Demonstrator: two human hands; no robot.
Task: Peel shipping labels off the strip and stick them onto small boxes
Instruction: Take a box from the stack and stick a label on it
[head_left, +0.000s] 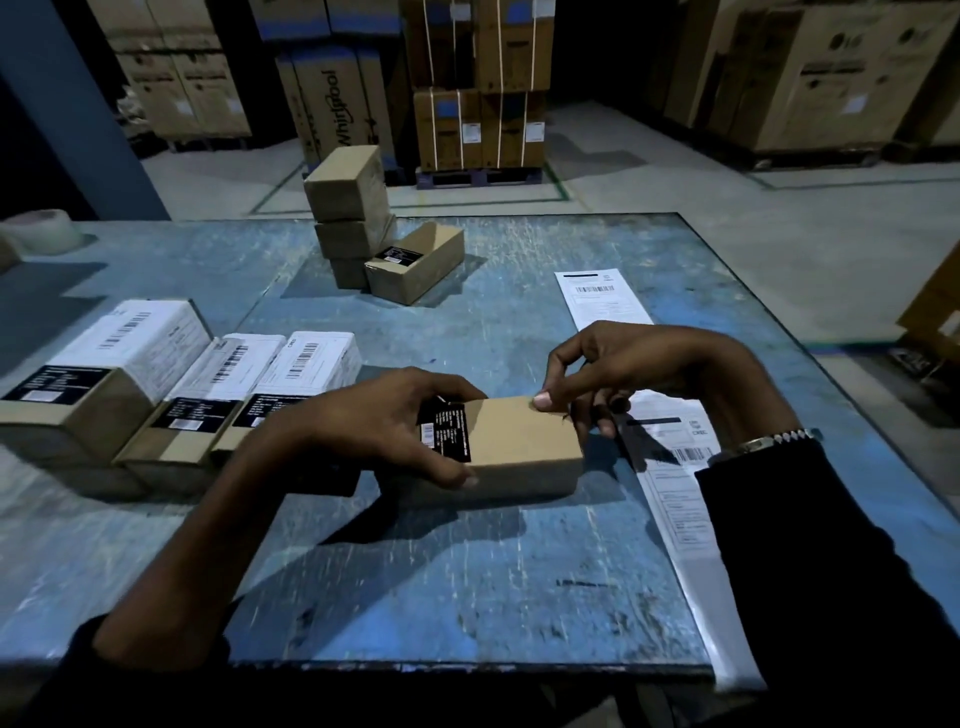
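A small brown box (514, 441) with a black printed sticker on its left end lies on the blue table (467, 571) in front of me. My left hand (395, 421) grips that left end, fingers curled over the top and thumb on the near side. My right hand (618, 374) hovers at the box's far right corner, thumb tip resting on the top edge, fingers curled; I cannot tell whether it pinches anything. The white label strip (675, 467) runs along the table's right side, partly under my right arm.
Three labelled boxes (171, 384) sit in a row at the left. A stack of plain brown boxes (353, 218), with one more box (415, 262) leaning beside it, stands at the far middle. A tape roll (47, 228) is at the far left. Large cartons line the floor beyond.
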